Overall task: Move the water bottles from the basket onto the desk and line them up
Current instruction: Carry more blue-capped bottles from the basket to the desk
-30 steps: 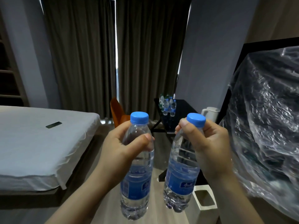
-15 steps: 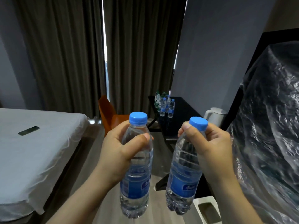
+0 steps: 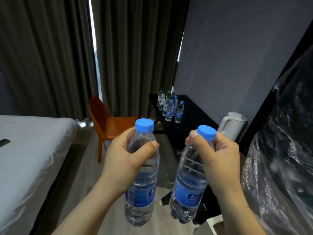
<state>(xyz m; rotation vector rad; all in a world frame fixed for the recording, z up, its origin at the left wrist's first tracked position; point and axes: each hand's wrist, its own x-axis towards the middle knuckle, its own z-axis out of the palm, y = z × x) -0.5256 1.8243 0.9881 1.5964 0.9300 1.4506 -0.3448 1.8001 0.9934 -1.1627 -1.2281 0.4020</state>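
Observation:
My left hand (image 3: 125,155) grips the neck of a clear water bottle (image 3: 141,192) with a blue cap and blue label, held upright at chest height. My right hand (image 3: 218,155) grips the neck of a second blue-capped bottle (image 3: 188,192), tilted slightly left at the base. Ahead stands the black desk (image 3: 194,116); a cluster of several water bottles (image 3: 169,106) stands on its far end. The basket is out of view.
An orange chair (image 3: 108,121) stands left of the desk. A white kettle (image 3: 233,124) sits on the desk's near part. A bed with white sheets (image 3: 30,150) fills the left side. Crinkled plastic wrap over a dark object (image 3: 284,150) looms on the right. Dark curtains hang behind.
The desk, chair and kettle have drawn closer and shifted in view as I walk forward. Both hands keep their grip on the bottles.

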